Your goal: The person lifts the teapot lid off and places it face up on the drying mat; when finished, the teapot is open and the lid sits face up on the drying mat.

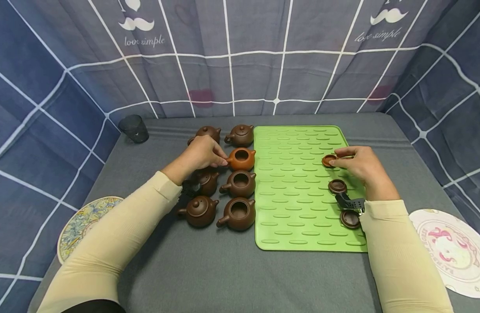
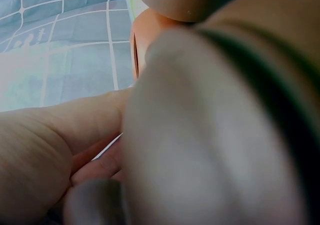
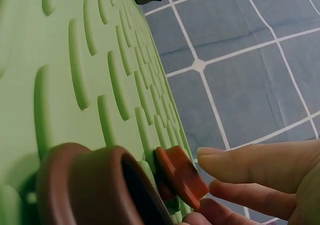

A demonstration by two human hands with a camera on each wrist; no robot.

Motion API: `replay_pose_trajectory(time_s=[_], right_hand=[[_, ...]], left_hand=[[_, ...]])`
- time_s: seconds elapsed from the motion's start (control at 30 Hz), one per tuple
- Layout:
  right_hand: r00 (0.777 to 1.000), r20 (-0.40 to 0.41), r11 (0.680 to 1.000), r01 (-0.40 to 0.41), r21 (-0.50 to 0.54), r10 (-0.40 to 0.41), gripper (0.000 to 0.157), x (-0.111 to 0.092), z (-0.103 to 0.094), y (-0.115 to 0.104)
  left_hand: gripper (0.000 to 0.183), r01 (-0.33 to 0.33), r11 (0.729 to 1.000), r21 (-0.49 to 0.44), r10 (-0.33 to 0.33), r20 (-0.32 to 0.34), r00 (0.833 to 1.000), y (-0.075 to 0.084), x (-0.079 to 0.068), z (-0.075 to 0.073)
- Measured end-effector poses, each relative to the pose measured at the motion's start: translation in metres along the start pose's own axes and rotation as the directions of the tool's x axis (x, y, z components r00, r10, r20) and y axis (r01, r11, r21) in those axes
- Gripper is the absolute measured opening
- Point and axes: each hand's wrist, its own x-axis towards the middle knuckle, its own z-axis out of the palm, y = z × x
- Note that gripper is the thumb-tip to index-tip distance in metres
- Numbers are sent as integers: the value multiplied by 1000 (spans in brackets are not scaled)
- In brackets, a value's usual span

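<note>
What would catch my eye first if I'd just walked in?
Probably the bright green mat on the grey table. Next, the orange teapot just beside its left edge, lidless among dark brown teapots, with the left hand pinching its handle. Then the matching orange lid toward the mat's right side, at the right hand's fingertips.

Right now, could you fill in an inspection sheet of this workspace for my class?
Surface: grey tabletop, green mat lying on it.
Job's things: lidless orange teapot, orange lid, brown teapots (two open), two brown lids on the mat.
Clutter: dark cup, patterned plate, pink-printed plate.
Left hand: pinches the orange teapot's handle.
Right hand: fingertips at the orange lid; grip unclear.
Cables: nothing seen.
Surroundings: gridded fabric behind and at both sides.
</note>
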Motion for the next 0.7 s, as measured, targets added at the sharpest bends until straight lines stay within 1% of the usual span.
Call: replay_pose_trajectory(time_s=[0.17, 0.4, 0.7], right_hand=[[999, -37, 1000, 5, -13, -6, 62, -2, 0, -1], [995, -86, 998, 41, -45, -45, 61, -5, 1, -6], [985, -143, 991, 77, -107, -92, 60, -5, 3, -14]], left_hand=[[14, -13, 1000, 14, 13, -3, 1000, -1, 0, 1], [15, -26, 998, 49, 27, -10, 1000, -1, -1, 1], [15, -14, 999, 33, 14, 0, 1000, 1, -1, 0]])
